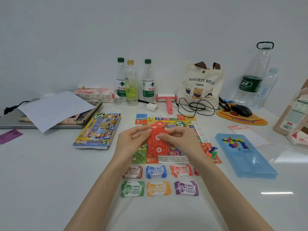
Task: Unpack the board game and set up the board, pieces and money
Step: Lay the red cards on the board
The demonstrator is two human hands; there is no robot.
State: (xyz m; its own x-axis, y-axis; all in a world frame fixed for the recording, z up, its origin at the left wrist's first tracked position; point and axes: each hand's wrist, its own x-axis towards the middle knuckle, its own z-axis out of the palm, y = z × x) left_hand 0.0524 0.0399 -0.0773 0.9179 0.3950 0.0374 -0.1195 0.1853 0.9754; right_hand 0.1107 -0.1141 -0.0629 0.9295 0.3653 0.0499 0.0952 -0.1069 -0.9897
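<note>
The colourful paper game board (196, 130) lies flat on the white table ahead of me. Over its middle, my left hand (131, 137) and my right hand (180, 136) both pinch a red perforated card sheet (157, 145); a small red card (159, 125) sticks up at its top edge. Several sorted stacks of play money (156, 171) lie in two rows in front of the board. Small player pawns (213, 152) stand on the board's right front corner. The game box (98, 130) lies to the left of the board.
A blue plastic tray (250, 164) with small coloured pieces sits at the right. Bottles (131, 82), a pink lint roller (168, 102), a tote bag (200, 84), cables, a mouse (241, 110) and a laptop under paper (53, 109) line the back.
</note>
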